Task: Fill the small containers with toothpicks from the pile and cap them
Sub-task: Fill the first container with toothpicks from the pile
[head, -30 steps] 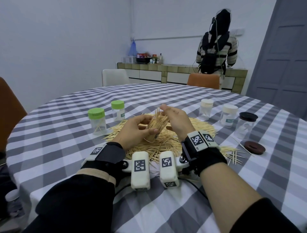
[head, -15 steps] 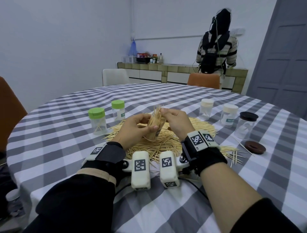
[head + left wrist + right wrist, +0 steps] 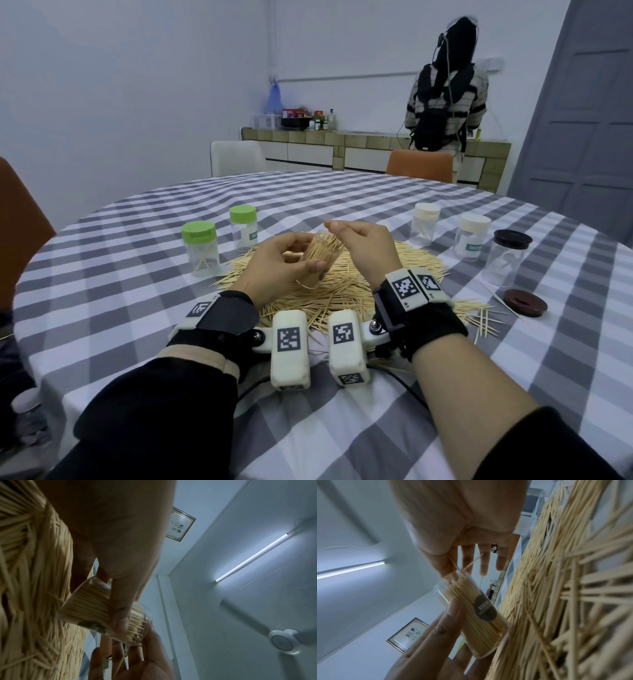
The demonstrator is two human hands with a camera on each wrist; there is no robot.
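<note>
Nearly full container, last toothpicks going in

The clear container, packed with toothpicks, is tilted in the left hand, whose grip curls round its wall above the pile on the checked desk. Just beyond its open mouth the right hand has thumb and forefinger pinched on a few toothpicks at the mouth, its other fingers loose. To do this well, I'd keep the mouth tipped toward the right grip, feed sticks in parallel with those inside and tap them flush so a cap will seat. The brown lid lies well right of that grip; green-capped jars stand left of the holding grip.
</note>
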